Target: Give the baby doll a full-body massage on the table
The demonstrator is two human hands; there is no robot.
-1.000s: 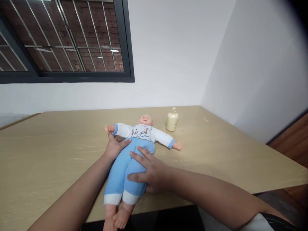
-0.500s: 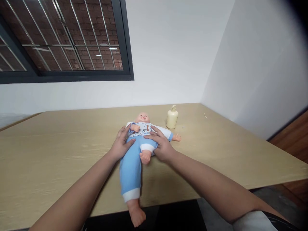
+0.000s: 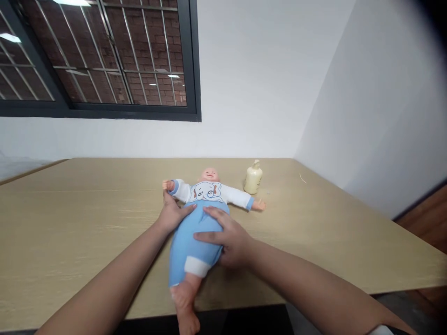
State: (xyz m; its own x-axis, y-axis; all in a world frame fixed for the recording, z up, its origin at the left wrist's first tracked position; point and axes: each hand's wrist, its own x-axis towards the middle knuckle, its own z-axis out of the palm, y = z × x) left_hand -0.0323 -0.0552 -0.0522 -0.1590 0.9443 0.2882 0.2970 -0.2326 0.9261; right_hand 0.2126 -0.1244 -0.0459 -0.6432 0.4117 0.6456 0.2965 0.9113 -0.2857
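Note:
A baby doll (image 3: 206, 228) in a white top with an animal face and light blue trousers lies on its back on the table, its head away from me and its feet over the front edge. My left hand (image 3: 172, 213) is at the doll's side, the thumb on its waist and the other fingers partly hidden by its outstretched arm. My right hand (image 3: 230, 237) grips the doll's raised thigh, fingers spread over the blue cloth and thumb underneath. The bent leg crosses over the other leg.
A cream pump bottle (image 3: 253, 178) stands on the wooden table (image 3: 324, 232), beyond the doll's outstretched hand. A thin pale strand (image 3: 302, 178) lies farther right. White walls and a barred window (image 3: 118, 56) are behind the table.
The doll's bent leg has come down and across the other leg, with my right hand moving along it towards me. The doll's arm by my left hand has swung outward off its chest.

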